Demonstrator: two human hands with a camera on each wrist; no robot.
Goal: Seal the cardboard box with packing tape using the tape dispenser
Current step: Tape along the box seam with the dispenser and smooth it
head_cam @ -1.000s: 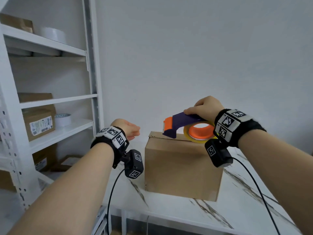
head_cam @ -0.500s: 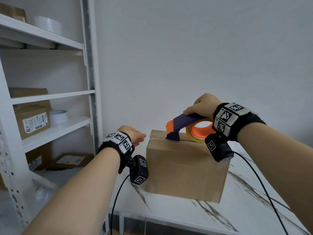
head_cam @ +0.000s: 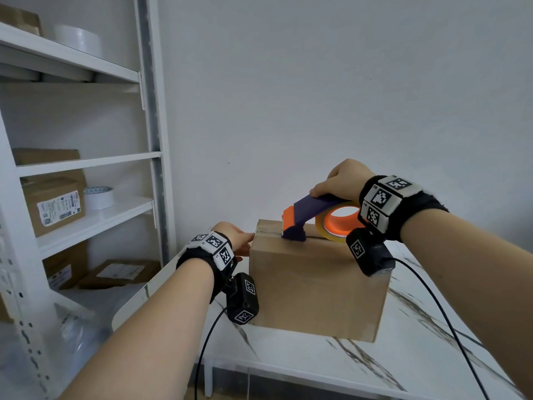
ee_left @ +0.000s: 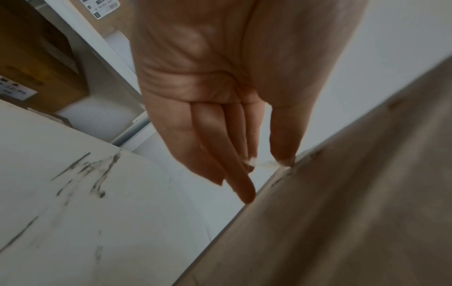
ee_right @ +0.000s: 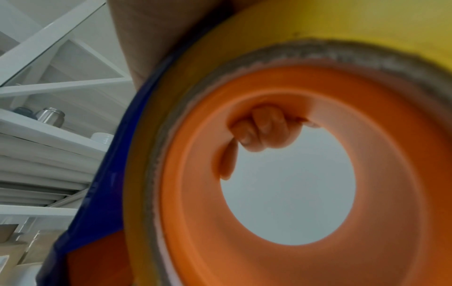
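Note:
A brown cardboard box (head_cam: 314, 290) stands on the white marbled table (head_cam: 389, 368). My right hand (head_cam: 339, 184) grips the purple and orange tape dispenser (head_cam: 310, 213), whose front end rests on the box top near its left end. The yellowish tape roll (ee_right: 330, 31) on its orange hub (ee_right: 281, 257) fills the right wrist view, with my fingers (ee_right: 264, 131) curled through the hub. My left hand (head_cam: 238, 238) lies with straight fingers (ee_left: 232, 160) along the box's (ee_left: 354, 203) left side, the thumb (ee_left: 285, 151) touching its top edge.
A white metal shelf unit (head_cam: 86, 215) stands to the left, holding labelled cartons (head_cam: 53, 207) and rolls of white tape (head_cam: 99, 196). The bare white wall (head_cam: 331, 96) is close behind the box. Black cables (head_cam: 450, 327) trail from both wrist cameras across the table.
My left hand has moved right and down from free air to the box's left side. The dispenser has come down onto the box top and shifted slightly right.

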